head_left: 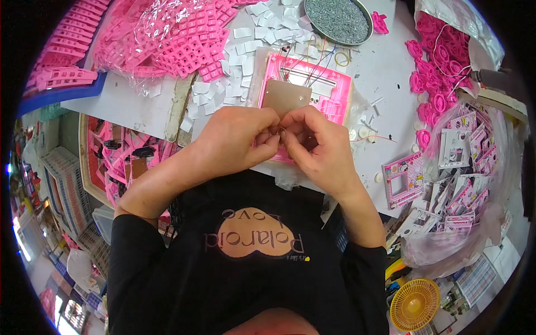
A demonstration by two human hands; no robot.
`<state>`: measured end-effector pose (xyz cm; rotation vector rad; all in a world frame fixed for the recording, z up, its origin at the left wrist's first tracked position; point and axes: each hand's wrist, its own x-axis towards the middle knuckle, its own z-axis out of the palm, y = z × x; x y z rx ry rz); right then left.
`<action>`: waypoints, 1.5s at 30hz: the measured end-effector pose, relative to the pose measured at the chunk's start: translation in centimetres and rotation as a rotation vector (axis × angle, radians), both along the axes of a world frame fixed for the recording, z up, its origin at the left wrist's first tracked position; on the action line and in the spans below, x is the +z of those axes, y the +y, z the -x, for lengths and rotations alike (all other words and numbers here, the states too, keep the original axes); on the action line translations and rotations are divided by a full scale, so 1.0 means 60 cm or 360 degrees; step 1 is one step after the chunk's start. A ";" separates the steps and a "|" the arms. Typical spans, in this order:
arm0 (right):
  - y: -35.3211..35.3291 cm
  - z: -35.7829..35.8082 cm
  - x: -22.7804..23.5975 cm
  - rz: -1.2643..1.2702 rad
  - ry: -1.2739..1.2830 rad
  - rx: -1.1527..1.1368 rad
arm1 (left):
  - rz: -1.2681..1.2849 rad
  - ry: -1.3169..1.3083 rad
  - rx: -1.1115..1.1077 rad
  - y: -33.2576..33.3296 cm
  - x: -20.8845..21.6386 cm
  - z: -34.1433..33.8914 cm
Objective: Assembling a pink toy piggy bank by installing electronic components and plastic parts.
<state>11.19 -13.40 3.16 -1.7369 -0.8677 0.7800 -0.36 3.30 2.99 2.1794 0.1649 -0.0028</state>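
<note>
My left hand (237, 137) and my right hand (321, 146) meet fingertip to fingertip over the near edge of a pink plastic housing (341, 89). Both are closed in a pinch around a thin reddish wire, mostly hidden by the fingers. A red wire (375, 137) sticks out to the right from behind my right hand. Inside the housing lies a brownish flat board (283, 96), partly covered by my hands. Several thin coloured wires (329, 57) rise from the housing's far side.
Small white squares (240, 47) and pink key parts (195, 42) cover the table's far left. A round tray of screws (339, 21) stands at the back. Pink parts (435, 72) and a bag of printed panels (466, 167) lie right; a pink-filled crate (88, 162) sits left.
</note>
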 end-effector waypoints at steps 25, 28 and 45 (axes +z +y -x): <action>-0.008 0.018 0.005 -0.0194 -0.0447 -0.0157 | 0.1097 0.0228 0.0340 -0.003 -0.013 0.008; -0.016 0.024 0.003 -0.0168 -0.0139 -0.0301 | 0.0641 0.0002 0.0349 -0.022 0.004 0.011; -0.017 0.026 -0.042 -0.0454 -0.1272 0.0047 | 0.0666 0.0252 0.0000 0.034 0.002 -0.016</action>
